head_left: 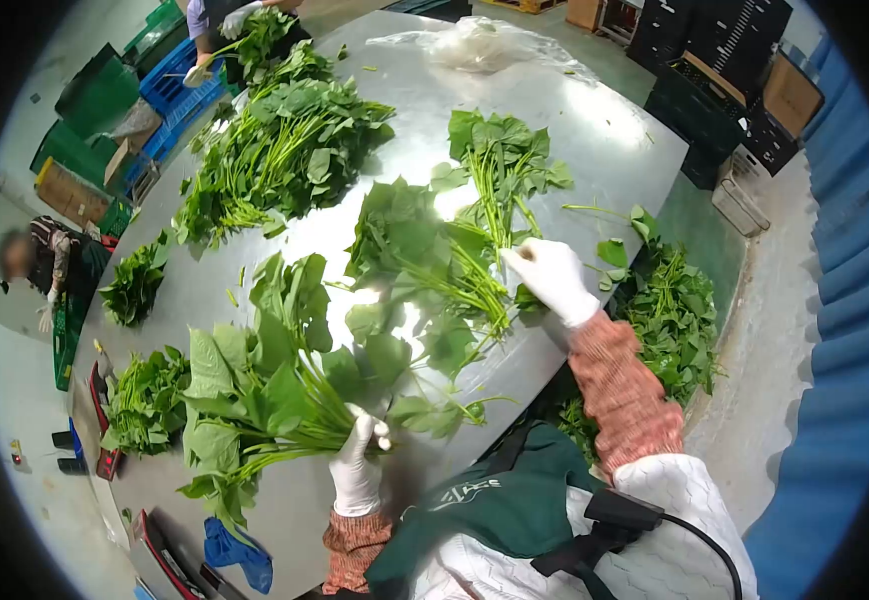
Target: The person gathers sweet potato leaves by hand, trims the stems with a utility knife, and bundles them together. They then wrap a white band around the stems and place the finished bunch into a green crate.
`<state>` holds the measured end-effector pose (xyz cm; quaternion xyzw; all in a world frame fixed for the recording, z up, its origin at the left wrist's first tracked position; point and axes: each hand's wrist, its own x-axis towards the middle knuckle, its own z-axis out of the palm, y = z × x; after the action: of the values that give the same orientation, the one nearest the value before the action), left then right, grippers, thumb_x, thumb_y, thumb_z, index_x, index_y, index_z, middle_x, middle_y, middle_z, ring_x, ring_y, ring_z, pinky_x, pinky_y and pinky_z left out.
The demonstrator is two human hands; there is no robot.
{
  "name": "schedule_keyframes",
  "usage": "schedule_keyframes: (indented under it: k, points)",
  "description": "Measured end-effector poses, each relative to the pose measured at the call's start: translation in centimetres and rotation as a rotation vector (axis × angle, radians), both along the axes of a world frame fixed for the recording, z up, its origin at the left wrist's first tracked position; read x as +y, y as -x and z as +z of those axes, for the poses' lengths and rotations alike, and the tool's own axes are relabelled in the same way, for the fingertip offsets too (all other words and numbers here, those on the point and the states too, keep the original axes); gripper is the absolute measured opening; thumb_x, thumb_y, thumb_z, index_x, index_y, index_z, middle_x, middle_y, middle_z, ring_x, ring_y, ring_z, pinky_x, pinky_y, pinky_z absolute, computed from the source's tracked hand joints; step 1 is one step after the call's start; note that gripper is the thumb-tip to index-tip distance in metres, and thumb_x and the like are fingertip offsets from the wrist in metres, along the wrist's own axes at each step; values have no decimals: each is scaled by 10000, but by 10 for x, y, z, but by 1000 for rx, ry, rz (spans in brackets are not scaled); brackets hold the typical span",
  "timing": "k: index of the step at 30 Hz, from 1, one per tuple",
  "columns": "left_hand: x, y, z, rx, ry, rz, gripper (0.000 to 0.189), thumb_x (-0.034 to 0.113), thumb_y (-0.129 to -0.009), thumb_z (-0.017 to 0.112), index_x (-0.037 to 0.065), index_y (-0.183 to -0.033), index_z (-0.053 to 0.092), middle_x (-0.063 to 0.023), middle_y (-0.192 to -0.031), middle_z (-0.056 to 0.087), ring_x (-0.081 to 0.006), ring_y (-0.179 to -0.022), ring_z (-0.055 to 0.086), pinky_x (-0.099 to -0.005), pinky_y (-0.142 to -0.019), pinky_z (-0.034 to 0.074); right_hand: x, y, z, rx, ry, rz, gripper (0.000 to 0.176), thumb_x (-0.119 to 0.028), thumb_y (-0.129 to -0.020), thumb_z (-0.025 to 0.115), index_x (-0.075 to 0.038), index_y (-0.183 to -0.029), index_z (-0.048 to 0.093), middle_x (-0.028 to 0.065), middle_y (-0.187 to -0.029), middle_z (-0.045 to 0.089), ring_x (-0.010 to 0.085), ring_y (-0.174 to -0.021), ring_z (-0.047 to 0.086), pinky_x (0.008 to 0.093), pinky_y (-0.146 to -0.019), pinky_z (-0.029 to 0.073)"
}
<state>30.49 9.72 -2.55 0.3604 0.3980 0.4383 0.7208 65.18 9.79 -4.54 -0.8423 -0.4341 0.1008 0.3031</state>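
Note:
My left hand (360, 465), in a white glove, is wrapped round the stems of a bunch of leafy greens (285, 400), whose broad leaves fan out to the left. My gloved right hand (555, 280) has its fingers pinched together at the stem ends of another batch of greens (500, 170) lying on the metal table (595, 180). Between the hands, more loose greens (405, 240) lie with their stems toward me. The fingertips of the right hand are partly hidden by the stems.
A large heap of greens (285, 140) covers the table's far left. Smaller bunches (145, 400) lie near red-and-black scales (105, 420). A blue cloth (240, 555) sits at the front left. More greens (670, 320) are below the right edge. Two other people work across the table and at left.

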Motion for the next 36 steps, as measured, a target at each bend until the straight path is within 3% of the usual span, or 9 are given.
schedule_keyframes:
  k: [3, 9, 13, 17, 19, 21, 24, 27, 36]
  points:
    - [0, 0, -1, 1, 1, 18, 163, 118, -899, 664, 17, -964, 553, -56, -721, 582, -140, -618, 545, -262, -599, 450, 44, -16, -41, -69, 272, 37, 402, -411, -816, 661, -20, -901, 696, 173, -751, 686, 311, -719, 679, 390, -650, 523]
    - [7, 0, -8, -36, 88, 87, 109, 89, -926, 616, 36, -992, 549, -42, -721, 553, -135, -630, 519, -269, -597, 436, 14, -10, -9, 826, -259, 272, 269, -201, -888, 638, 19, -1041, 655, 48, -824, 702, 110, -699, 627, 262, -620, 486]
    - [16, -15, 1, 22, 118, 52, 75, 123, -951, 584, 66, -920, 547, -21, -683, 519, -119, -587, 461, -273, -596, 398, -15, -1, 26, 1050, -427, 138, 148, -144, -929, 637, -41, -1034, 654, -9, -843, 676, 6, -585, 463, 159, -537, 378]
    - [19, -28, 5, 61, 97, 33, 126, 140, -960, 575, 64, -868, 534, -16, -664, 498, -121, -569, 446, -270, -593, 390, -27, 21, 59, 985, -474, 176, 94, -58, -892, 663, -36, -984, 659, -17, -830, 661, 5, -613, 467, 175, -531, 364]
    - [16, -25, 7, 39, 91, 56, 117, 132, -934, 616, 23, -950, 580, -6, -702, 504, -118, -602, 466, -263, -584, 387, -20, 38, 44, 271, -541, 396, 99, -49, -843, 697, -32, -929, 653, 41, -732, 607, 109, -595, 538, 251, -559, 447]
    - [19, -24, 13, -17, 153, -3, 104, 143, -931, 621, 44, -926, 588, 6, -715, 502, -110, -605, 455, -255, -579, 373, -17, 67, 44, 13, -572, 446, 131, -67, -760, 723, -64, -870, 651, 72, -769, 597, 247, -607, 590, 311, -563, 473]
    - [15, -47, 45, 20, 220, 73, 113, 101, -952, 551, 33, -863, 541, 3, -640, 444, -113, -562, 409, -251, -571, 359, -18, 107, 47, -310, -528, 564, 158, -124, -721, 728, -120, -862, 656, 20, -727, 552, 195, -594, 580, 309, -522, 442]
    - [7, -43, 31, 124, 180, -26, 135, 57, -904, 599, -27, -1009, 591, -16, -680, 487, -120, -603, 456, -255, -577, 373, -26, 136, 46, -444, -450, 750, 195, -165, -739, 651, -110, -926, 638, 4, -710, 489, 178, -589, 540, 308, -535, 422]
    - [16, -16, 44, -118, 208, 0, 198, 198, -934, 590, 30, -833, 557, 13, -606, 412, -130, -545, 372, -278, -605, 334, -50, 96, 19, -236, 33, 611, 145, -203, -783, 669, -76, -817, 609, 90, -770, 590, 295, -681, 616, 397, -600, 489]
